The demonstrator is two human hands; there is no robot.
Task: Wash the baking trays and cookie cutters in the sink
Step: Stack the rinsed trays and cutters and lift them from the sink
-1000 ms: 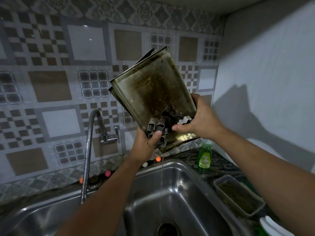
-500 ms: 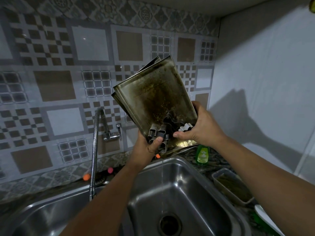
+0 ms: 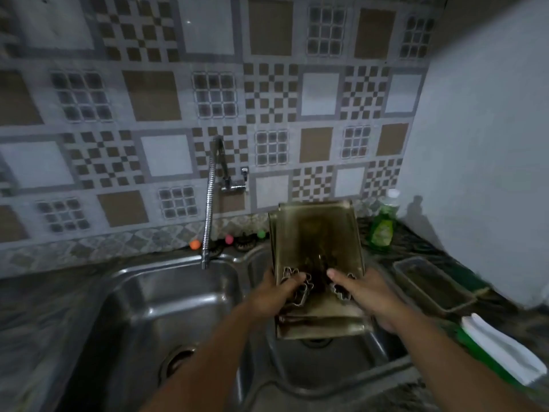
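Both hands [image 3: 276, 295] [image 3: 368, 295] grip stacked trays [image 3: 315, 236] over sink [image 3: 386, 356].

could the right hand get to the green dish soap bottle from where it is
Probably not right away. The right hand is gripping the stacked baking trays and cookie cutters over the right sink basin. The green dish soap bottle stands unobstructed on the counter behind; it must let go first.
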